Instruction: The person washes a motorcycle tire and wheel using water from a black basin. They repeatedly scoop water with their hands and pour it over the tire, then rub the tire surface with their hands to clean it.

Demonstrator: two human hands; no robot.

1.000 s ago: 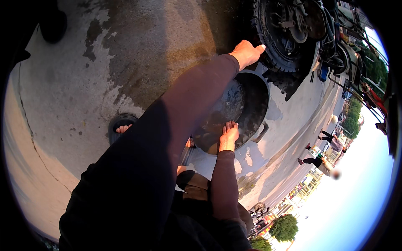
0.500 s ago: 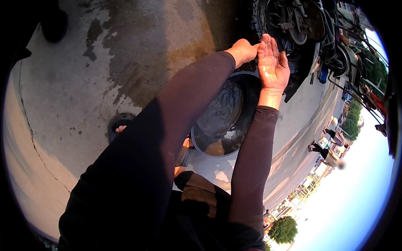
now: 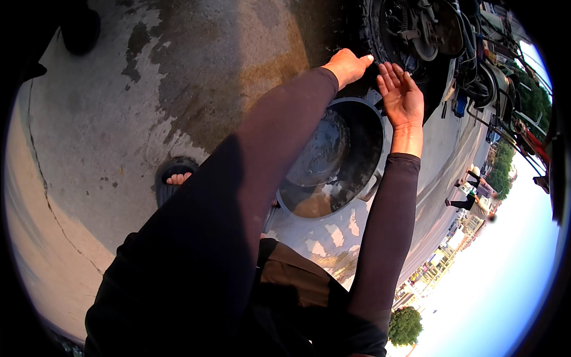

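Note:
My right hand is open, palm up with its fingers stretched, above the right rim of a dark round basin. My left hand is just to its left, apart from it, beyond the basin's far rim. Its back and outstretched thumb show, while the other fingers are hidden, so I cannot tell whether it is closed. Water lies in the basin, rippled and greyish. Close past both hands stands a knobby black tyre on a vehicle wheel.
Vehicle parts and frames crowd the upper right. A sandalled foot is on the concrete left of my arm, and a dark shoe is at the upper left. Wet patches stain the concrete. People walk along the road at the right.
My hands have drawn apart: the right moved right and slightly nearer, the left slightly farther away. More of the basin shows between my arms.

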